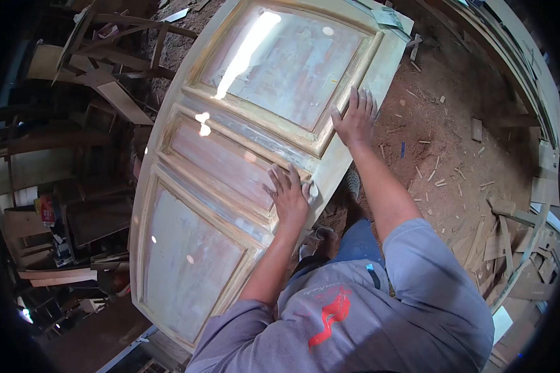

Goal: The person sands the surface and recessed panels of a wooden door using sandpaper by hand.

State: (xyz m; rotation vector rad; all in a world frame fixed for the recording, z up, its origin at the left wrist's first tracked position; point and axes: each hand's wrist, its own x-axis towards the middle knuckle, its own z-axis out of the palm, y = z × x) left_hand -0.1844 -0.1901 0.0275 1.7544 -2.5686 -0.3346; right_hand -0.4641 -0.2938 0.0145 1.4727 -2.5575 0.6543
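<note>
A large wooden door with framed panels lies before me, running from the upper right to the lower left. My left hand rests near the door's close edge, beside the narrow middle panel, its fingers spread. Farther up, my right hand touches the outer frame at the corner of the big upper panel, fingers apart. Neither hand holds anything that I can see. Bright patches of light fall on the upper panel and the moulding.
Wood scraps litter the dirt floor on the right. Long curved boards stand at the far right. Wooden frames and stacked pieces fill the left side. A folded sheet lies on the door's top corner.
</note>
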